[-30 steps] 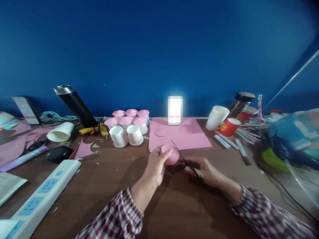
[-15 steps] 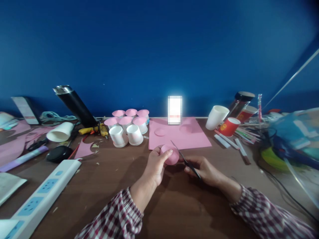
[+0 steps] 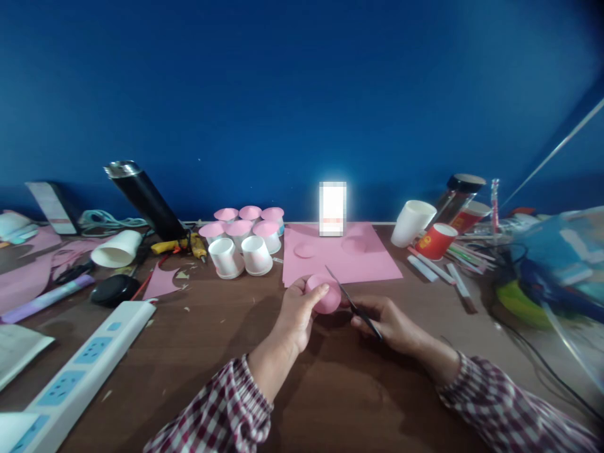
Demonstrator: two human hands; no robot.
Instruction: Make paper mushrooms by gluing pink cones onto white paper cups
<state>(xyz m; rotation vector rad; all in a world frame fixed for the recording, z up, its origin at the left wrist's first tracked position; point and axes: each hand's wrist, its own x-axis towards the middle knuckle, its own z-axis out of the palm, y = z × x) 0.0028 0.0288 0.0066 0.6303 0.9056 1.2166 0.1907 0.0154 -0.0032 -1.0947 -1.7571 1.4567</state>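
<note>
Between thumb and fingers, my left hand (image 3: 299, 308) pinches a round pink paper disc (image 3: 324, 299) above the brown table. My right hand (image 3: 381, 319) is closed around the dark handles of a pair of scissors (image 3: 352, 303), whose blades point up and left at the disc's right edge. Whether the blades touch the paper I cannot tell. Behind the hands lie pink paper sheets (image 3: 340, 264), with a smaller pink disc (image 3: 304, 250) on them. Left of these stand several white paper cups with pink paper tops (image 3: 239, 228), and two plain upturned white cups (image 3: 226, 259) in front.
A white power strip (image 3: 94, 365) runs along the left, near a black flask (image 3: 146, 201), a yellow glue gun (image 3: 170, 245) and pink paper scraps (image 3: 162, 282). On the right are a white cup (image 3: 413, 223), a red cup (image 3: 436, 241) and glue sticks (image 3: 422, 267). A bright pixelated rectangle (image 3: 333, 209) stands behind the sheets.
The whole view has shifted slightly, with everything a few pixels farther right. Both hands keep nearly the same pose on the disc and scissors.
</note>
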